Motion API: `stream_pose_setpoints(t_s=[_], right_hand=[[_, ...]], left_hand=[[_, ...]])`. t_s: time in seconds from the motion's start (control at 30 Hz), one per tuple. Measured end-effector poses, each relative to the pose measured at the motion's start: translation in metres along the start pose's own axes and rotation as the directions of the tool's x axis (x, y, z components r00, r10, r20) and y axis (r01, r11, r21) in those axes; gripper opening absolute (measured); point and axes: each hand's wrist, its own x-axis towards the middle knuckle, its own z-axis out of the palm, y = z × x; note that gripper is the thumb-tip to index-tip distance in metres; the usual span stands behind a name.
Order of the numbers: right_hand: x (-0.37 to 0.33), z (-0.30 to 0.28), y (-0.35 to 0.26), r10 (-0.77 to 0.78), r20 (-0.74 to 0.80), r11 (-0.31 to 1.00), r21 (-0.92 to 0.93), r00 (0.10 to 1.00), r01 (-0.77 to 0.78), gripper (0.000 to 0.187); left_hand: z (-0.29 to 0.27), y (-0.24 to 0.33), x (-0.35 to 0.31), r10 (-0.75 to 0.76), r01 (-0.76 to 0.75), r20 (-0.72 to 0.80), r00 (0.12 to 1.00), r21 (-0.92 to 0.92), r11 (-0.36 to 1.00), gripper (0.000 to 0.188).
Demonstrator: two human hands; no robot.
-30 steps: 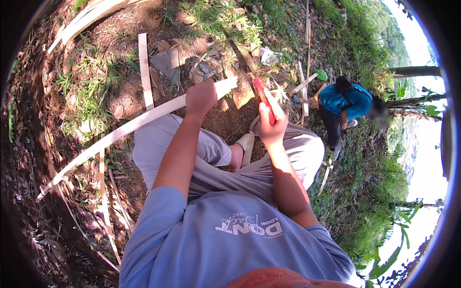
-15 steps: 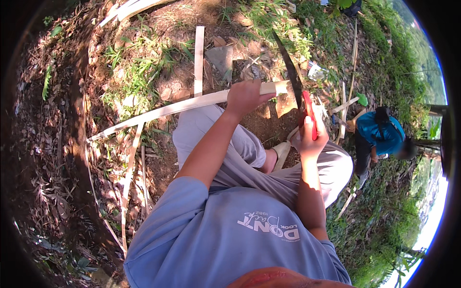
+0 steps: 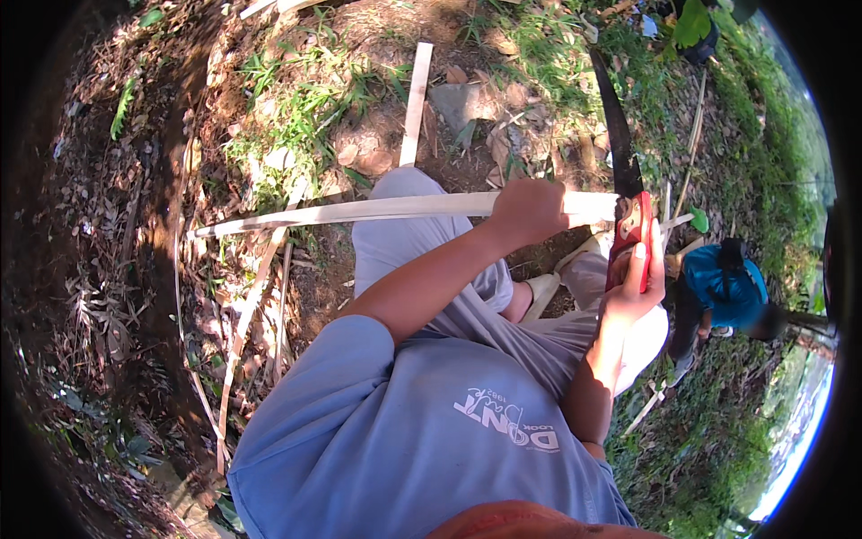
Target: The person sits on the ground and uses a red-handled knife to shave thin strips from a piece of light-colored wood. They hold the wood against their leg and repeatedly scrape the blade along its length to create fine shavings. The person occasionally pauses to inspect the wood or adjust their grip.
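Observation:
My left hand is closed round a long pale wooden strip near its right end. The strip lies across over my bent knee and reaches far to the left. My right hand grips the red handle of a hand saw. Its dark, narrow, slightly curved blade points away from me. The base of the blade and the handle are right at the strip's right end; whether they touch it I cannot tell.
Another pale slat lies on the ground beyond my knee, by a flat grey stone. Long thin strips lie to the left. A person in a blue top is at the right. Grass and dry leaves cover the slope.
Both hands have shifted right with the strip and the saw. The strip lies more level, and its right end has come up to the saw's handle.

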Motion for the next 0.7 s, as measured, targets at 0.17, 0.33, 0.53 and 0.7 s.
stream_pose_setpoints(t_s=[0.17, 0.33, 0.53, 0.7], right_hand=[[-0.002, -0.055, -0.051, -0.105, -0.159, 0.993, -0.068, 0.982, 0.095, 0.044], [-0.023, -0.134, -0.057, -0.217, -0.362, 0.975, -0.127, 0.907, 0.183, 0.049], [-0.049, -0.156, -0.065, -0.156, -0.460, 0.987, -0.093, 0.874, 0.128, 0.048], [-0.048, -0.161, -0.047, -0.112, -0.375, 0.994, -0.032, 0.920, 0.108, 0.047]], left_hand=[[0.007, 0.050, 0.027, 0.441, -0.412, -0.083, 0.894, 0.237, 0.880, 0.028], [0.007, 0.137, 0.026, 0.256, -0.256, -0.013, 0.967, -0.076, 0.964, 0.030], [0.024, 0.147, 0.035, 0.178, -0.181, -0.037, 0.983, -0.128, 0.975, 0.053], [0.027, 0.131, 0.052, 0.266, -0.265, 0.031, 0.963, -0.027, 0.964, 0.061]])
